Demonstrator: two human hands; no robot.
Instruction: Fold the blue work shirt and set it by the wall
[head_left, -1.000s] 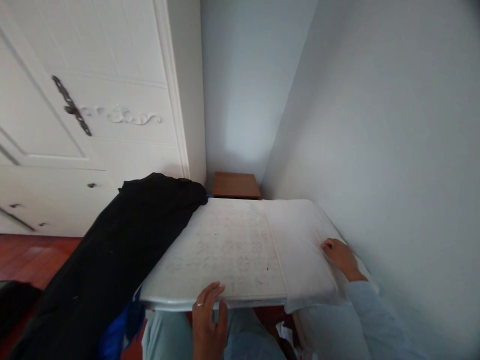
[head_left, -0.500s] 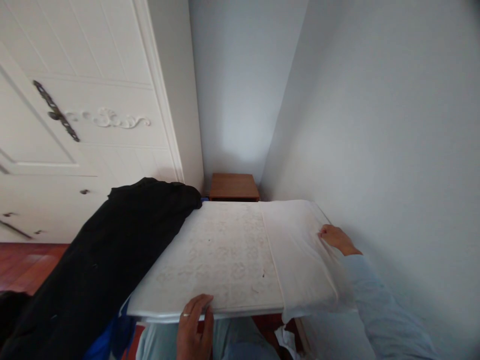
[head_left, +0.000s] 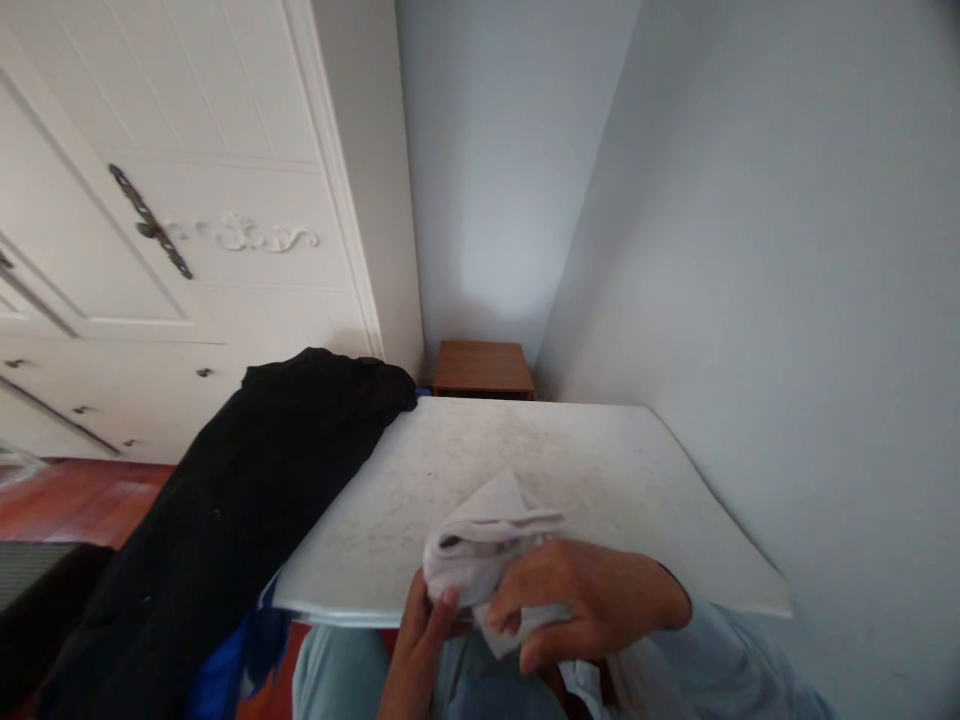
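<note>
A white cloth (head_left: 487,545) is gathered into a loose folded bundle above the front edge of the table (head_left: 360,545). My left hand (head_left: 420,635) grips the bundle from below on its left side, thumb pressed against the fabric. On the right side, my right hand (head_left: 589,600) reaches across with curled fingers around the lower part of the cloth. Some motion blur softens that hand, and its fingertips are partly hidden by the fabric. Faint brownish marks show on the white tabletop.
A black garment (head_left: 247,500) is draped along the table's left side, with something blue (head_left: 217,670) under it. A white wardrobe (head_left: 262,200) stands at the left, a small brown cabinet (head_left: 484,367) behind the table. The grey wall (head_left: 750,300) borders the right.
The cloth, spread over the table's right part before, is now bunched in front of me. My right hand came inward from the far right; my left hand moved right onto the cloth.
</note>
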